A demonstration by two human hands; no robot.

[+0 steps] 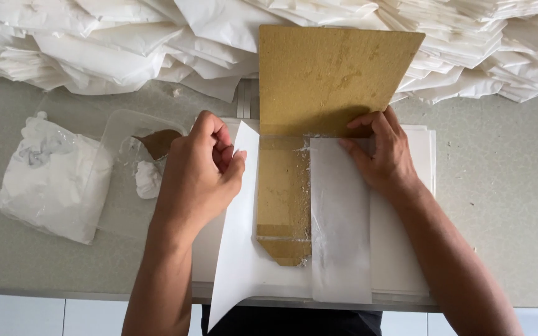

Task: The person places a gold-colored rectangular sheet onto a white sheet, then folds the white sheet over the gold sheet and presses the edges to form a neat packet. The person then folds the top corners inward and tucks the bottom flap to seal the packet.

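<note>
Pinching the raised left flap of the white paper sheet [235, 249], the left hand [197, 174] closes thumb and fingers on its top edge, just left of the tan cardboard template [325, 81]. Right hand [381, 152] lies flat, fingers spread, pressing the folded right flap against the template. Left of it sit a clear plastic tub [119, 134] and white cloth bundle [51, 177]; behind, stacked white paper [157, 43].

board [319, 81] on paper sheet [244, 249] | folded stack [126, 37] behind | tub [119, 186] left (bag [51, 180] beyond)
</note>
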